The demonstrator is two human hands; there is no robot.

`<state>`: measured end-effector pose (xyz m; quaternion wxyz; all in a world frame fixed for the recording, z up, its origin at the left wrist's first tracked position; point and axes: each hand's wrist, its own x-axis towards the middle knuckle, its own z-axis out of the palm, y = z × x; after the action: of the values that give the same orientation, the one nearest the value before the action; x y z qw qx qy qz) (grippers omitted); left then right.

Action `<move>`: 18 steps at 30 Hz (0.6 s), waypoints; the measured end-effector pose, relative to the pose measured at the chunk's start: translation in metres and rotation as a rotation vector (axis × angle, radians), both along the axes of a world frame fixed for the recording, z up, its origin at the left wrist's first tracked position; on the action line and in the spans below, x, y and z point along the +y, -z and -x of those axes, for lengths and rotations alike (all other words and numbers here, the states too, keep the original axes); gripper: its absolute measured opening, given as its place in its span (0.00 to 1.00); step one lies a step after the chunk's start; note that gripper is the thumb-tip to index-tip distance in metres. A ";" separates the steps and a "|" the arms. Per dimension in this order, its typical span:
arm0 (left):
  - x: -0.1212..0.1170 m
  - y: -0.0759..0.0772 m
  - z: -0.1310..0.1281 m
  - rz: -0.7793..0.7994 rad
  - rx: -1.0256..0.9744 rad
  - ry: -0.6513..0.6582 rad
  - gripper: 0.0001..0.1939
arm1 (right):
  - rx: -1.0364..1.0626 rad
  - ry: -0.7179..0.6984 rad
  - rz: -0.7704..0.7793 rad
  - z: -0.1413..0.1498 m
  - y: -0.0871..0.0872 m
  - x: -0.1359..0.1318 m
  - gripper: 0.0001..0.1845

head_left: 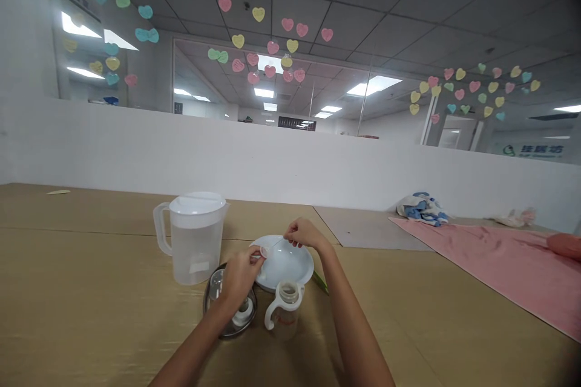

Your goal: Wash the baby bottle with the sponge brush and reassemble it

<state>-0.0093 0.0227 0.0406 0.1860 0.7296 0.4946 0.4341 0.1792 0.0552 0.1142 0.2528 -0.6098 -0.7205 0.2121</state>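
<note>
My left hand [244, 272] pinches a small round clear piece [264, 251], perhaps a lid or ring, over the near left part of a white bowl [295, 269]. Above the bowl's far rim, my right hand [303, 233] is closed in a pinch. A faint thin line runs from its fingertips toward the round piece; I cannot make out what it is. In front of the bowl stands an uncapped glass jar [287, 308] with a white collar and handle. Under my left forearm lies a round metal tray [233, 334] holding parts, partly hidden.
A translucent lidded pitcher [195, 248] stands left of the bowl. Something green and slim [321, 282] lies right of it. Farther right are a pink cloth [494, 260] and a crumpled blue-white cloth [422, 208]. A white low wall [272, 163] with glass above borders the table.
</note>
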 end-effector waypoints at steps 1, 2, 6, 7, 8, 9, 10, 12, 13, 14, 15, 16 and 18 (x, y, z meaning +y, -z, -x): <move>-0.001 0.002 -0.004 0.001 0.058 -0.023 0.10 | 0.034 -0.048 -0.022 0.004 0.000 0.000 0.06; -0.002 0.004 -0.007 0.000 0.107 -0.041 0.10 | 0.054 -0.084 -0.044 0.009 0.000 0.000 0.05; -0.007 0.014 -0.011 -0.004 0.229 -0.035 0.10 | 0.011 -0.069 -0.247 0.023 -0.005 -0.003 0.08; -0.007 0.017 -0.011 -0.016 0.255 -0.034 0.10 | -0.012 -0.035 -0.336 0.025 -0.008 -0.006 0.09; -0.008 0.020 -0.010 -0.037 0.281 -0.039 0.11 | -0.030 0.014 -0.437 0.027 -0.013 -0.010 0.10; -0.008 0.022 -0.010 -0.060 0.302 -0.050 0.12 | -0.063 0.070 -0.522 0.029 -0.020 -0.017 0.12; -0.007 0.025 -0.009 -0.083 0.316 -0.065 0.12 | -0.104 0.114 -0.578 0.030 -0.027 -0.025 0.12; -0.007 0.029 -0.009 -0.111 0.308 -0.080 0.13 | -0.141 0.131 -0.642 0.032 -0.042 -0.047 0.13; -0.006 0.031 -0.010 -0.110 0.282 -0.066 0.13 | -0.134 0.104 -0.648 0.033 -0.049 -0.058 0.14; -0.006 0.031 -0.010 -0.098 0.244 -0.039 0.13 | -0.119 0.062 -0.645 0.034 -0.055 -0.070 0.15; -0.005 0.032 -0.010 -0.080 0.196 -0.001 0.13 | -0.104 0.009 -0.628 0.035 -0.059 -0.080 0.16; -0.005 0.031 -0.010 -0.062 0.141 0.042 0.13 | -0.096 -0.042 -0.604 0.036 -0.063 -0.089 0.16; -0.005 0.031 -0.010 -0.033 0.021 0.117 0.12 | -0.089 -0.121 -0.568 0.038 -0.065 -0.100 0.16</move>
<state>0.0009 0.0179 0.0099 0.1937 0.7647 0.4459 0.4229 0.1417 -0.0443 0.1790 0.3684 -0.4793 -0.7965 -0.0106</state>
